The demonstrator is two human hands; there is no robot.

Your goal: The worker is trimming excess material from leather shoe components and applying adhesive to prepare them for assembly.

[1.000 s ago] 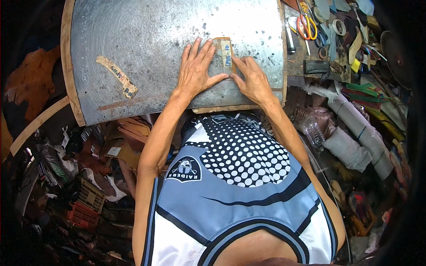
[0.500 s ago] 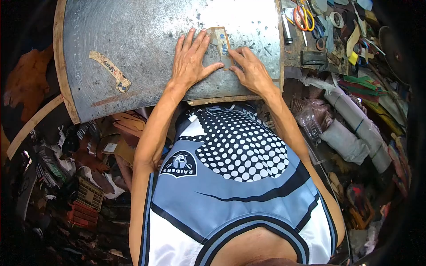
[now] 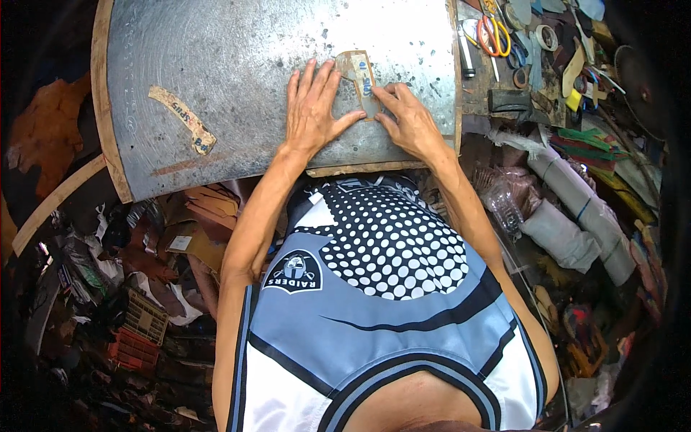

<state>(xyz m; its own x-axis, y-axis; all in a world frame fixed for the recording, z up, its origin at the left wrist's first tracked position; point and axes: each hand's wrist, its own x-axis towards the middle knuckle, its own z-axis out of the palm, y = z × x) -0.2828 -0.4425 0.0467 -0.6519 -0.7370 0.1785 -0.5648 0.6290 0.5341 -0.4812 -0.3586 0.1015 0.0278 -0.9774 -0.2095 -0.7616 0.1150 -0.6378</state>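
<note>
A narrow flat template (image 3: 366, 85) in tan and grey, marked in blue, lies on the grey metal-topped table. My left hand (image 3: 311, 115) rests flat beside its left side, fingers spread, with the thumb reaching to the template's lower end. On the other side my right hand (image 3: 409, 119) is bent, its fingertips and thumb against the template's right edge. What lies under those fingertips is hidden. Farther left on the metal sits a curved, tan, marked template (image 3: 183, 119), which neither hand touches.
Wooden strips edge the metal tabletop (image 3: 237, 43). On the bench to the right are orange-handled scissors (image 3: 494, 37), a tape roll (image 3: 546, 37) and a black case (image 3: 509, 102). Below it lie wrapped rolls (image 3: 579, 187); scraps and a red crate (image 3: 133, 349) fill the lower left.
The whole view has shifted slightly. My left hand's fingers have drawn a little toward me along the template. The right hand keeps its place at the template's edge.
</note>
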